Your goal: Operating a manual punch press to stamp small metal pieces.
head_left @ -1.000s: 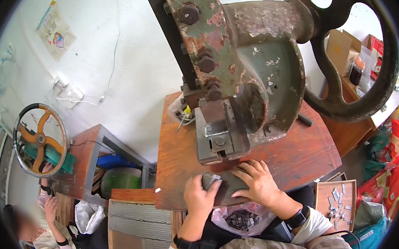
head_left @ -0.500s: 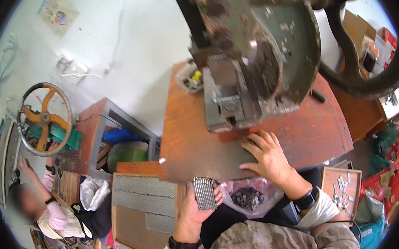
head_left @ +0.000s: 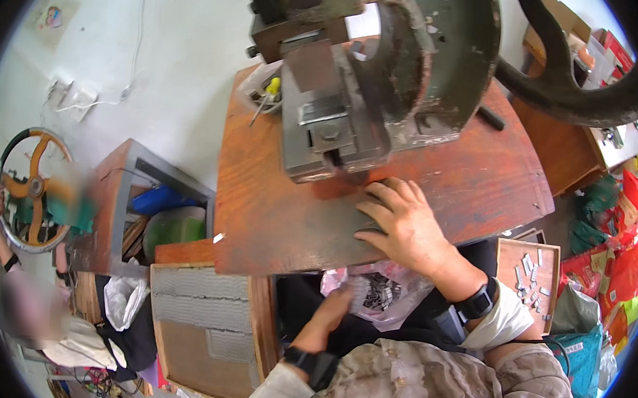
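My right hand [head_left: 408, 225] lies flat on the brown wooden table [head_left: 258, 217], fingers spread, just in front of the base of a heavy green-grey press [head_left: 355, 105]. It holds nothing. A black watch sits on that wrist. My left hand [head_left: 332, 312] is down below the table edge at my lap, touching a clear plastic bag [head_left: 379, 292] that holds several small dark metal pieces. Its fingers are partly hidden by the bag, so a grip is not visible. The left wrist also has a black band.
The press's large dark handwheel [head_left: 564, 76] curves over the table's right side. A wooden tray [head_left: 508, 260] of small metal parts sits at my right. A ribbed grey board [head_left: 208, 302] lies lower left. Another person [head_left: 22, 311] works a wheel [head_left: 31, 186] at far left.
My left hand lifted a small ribbed metal piece off the table, then dropped to the bag at my lap. My right hand stayed on the table by the press.
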Tool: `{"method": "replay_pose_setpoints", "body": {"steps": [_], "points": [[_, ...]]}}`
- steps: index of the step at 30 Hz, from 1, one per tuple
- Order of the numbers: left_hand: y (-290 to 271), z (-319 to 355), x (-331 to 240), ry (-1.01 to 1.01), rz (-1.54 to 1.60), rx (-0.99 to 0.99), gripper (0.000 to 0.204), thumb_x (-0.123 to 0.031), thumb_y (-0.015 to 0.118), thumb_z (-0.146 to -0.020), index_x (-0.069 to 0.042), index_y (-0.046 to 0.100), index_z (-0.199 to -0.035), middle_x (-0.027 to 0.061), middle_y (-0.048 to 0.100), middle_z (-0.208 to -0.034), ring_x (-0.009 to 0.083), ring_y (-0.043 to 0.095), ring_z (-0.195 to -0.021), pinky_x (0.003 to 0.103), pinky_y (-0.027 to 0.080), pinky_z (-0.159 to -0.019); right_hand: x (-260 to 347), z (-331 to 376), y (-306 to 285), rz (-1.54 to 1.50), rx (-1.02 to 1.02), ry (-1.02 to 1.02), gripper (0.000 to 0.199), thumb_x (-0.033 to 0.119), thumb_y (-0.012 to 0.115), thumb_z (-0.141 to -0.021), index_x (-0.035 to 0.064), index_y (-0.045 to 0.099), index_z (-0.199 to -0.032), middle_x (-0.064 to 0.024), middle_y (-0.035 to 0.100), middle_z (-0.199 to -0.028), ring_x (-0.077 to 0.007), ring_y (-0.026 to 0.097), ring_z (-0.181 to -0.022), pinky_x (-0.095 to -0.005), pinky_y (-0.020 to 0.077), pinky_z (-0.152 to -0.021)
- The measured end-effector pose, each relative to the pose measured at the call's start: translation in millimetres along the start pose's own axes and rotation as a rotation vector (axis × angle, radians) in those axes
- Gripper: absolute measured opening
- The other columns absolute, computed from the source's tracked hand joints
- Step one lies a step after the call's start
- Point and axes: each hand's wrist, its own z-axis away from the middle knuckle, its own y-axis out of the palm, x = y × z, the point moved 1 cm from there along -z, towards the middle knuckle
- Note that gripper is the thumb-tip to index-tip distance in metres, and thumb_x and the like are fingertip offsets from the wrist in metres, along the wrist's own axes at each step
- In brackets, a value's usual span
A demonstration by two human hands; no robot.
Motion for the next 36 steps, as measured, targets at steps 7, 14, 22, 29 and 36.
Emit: {"method": "replay_pose_setpoints", "body": {"steps": [7, 14, 22, 29, 36], "points": [[-104.6, 122.2, 22.7, 0.719, -1.043, -1.062, 0.041, -0.023, 0.061, -0.084, 0.004, 0.053, -0.114, 0.0227, 0.057, -0.110, 0.0394, 0.051, -0.105, 0.050, 0.039, -0.091, 8.1, -5.5, 0.5, 0.034, 0.006, 0.000, 0.039, 0.017, 0.076, -0.062, 0.0035, 0.064, -0.096, -0.0138, 0.057, -0.110, -0.0337, 0.050, -0.106, -0.0448, 0.0403, -0.091], [-231.9, 200.8, 79.1, -0.191, -0.814, -1.408, 0.047, -0.022, 0.058, -0.087, 0.003, 0.048, -0.125, 0.0232, 0.040, -0.135, 0.0408, 0.028, -0.130, 0.054, 0.026, -0.102, 14.3, -6.2, 0.9, 0.047, 0.029, 0.028, 0.040, 0.012, 0.075, -0.062, 0.0018, 0.063, -0.098, -0.0151, 0.056, -0.113, -0.0363, 0.049, -0.110, -0.0458, 0.0395, -0.094], [-240.5, 227.6, 59.2, 0.131, -0.489, -1.114, 0.045, -0.014, 0.075, -0.075, 0.004, 0.059, -0.114, 0.0150, 0.065, -0.093, 0.0203, 0.061, -0.084, 0.031, 0.050, -0.075, 14.0, -4.7, 4.4, 0.042, 0.052, 0.049, 0.039, 0.012, 0.073, -0.065, 0.0020, 0.063, -0.102, -0.0155, 0.055, -0.117, -0.0370, 0.047, -0.113, -0.0453, 0.0389, -0.096], [-267.6, 223.6, 50.3, 0.135, -0.397, -0.860, 0.057, -0.014, 0.083, -0.064, 0.006, 0.060, -0.112, 0.0108, 0.064, -0.091, 0.0156, 0.059, -0.082, 0.028, 0.050, -0.072, 16.1, -5.9, 4.5, 0.065, 0.063, 0.058, 0.038, 0.011, 0.071, -0.067, 0.0017, 0.063, -0.103, -0.0156, 0.055, -0.117, -0.0371, 0.047, -0.113, -0.0445, 0.0387, -0.096], [-248.8, 216.9, 51.8, 0.121, -0.768, -1.011, 0.053, -0.012, 0.076, -0.066, 0.006, 0.059, -0.113, 0.0209, 0.064, -0.100, 0.0289, 0.063, -0.091, 0.036, 0.051, -0.079, 16.2, -5.5, 5.1, 0.076, 0.068, 0.073, 0.038, 0.012, 0.071, -0.068, 0.0014, 0.063, -0.103, -0.0155, 0.055, -0.116, -0.0372, 0.047, -0.113, -0.0444, 0.0387, -0.096]]}}
